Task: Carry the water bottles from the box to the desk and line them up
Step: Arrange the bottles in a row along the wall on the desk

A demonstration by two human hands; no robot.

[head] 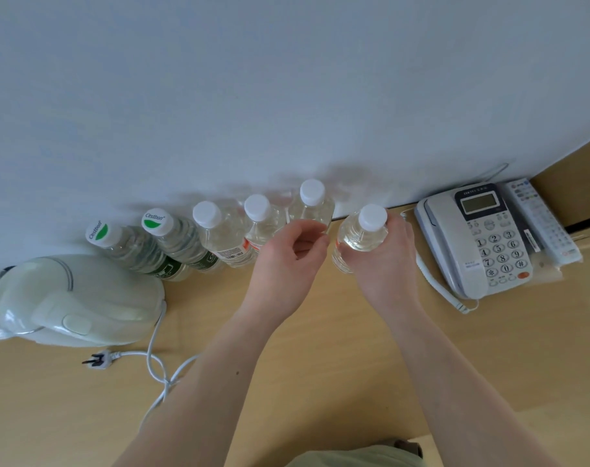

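Head view: looking down over my two bare forearms at a row of bottles against the white wall.
Right hand [384,254]: my fingers [399,227] are wrapped around the clear plastic water bottle with a white cap [361,235], at the right end of the row; whether its base touches the desk I cannot tell.
Left hand [292,261]: loosely curled, fingers half parted and holding nothing, just in front of the neighbouring clear white-capped bottle [312,205], fingertips near its shoulder.
Row: further left stand two more clear white-capped bottles [233,234], then two ribbed bottles with green-and-white caps and dark green labels [159,244], all close together along the wall.
Desk [320,365]: pale wooden top carrying everything.
Left side: a pale green-white electric kettle [74,298], its white cord and plug [152,362] lying loose on the desk.
Right side: a grey corded desk telephone [479,237] well beside the held bottle, with a white remote control [541,220] just beyond it.
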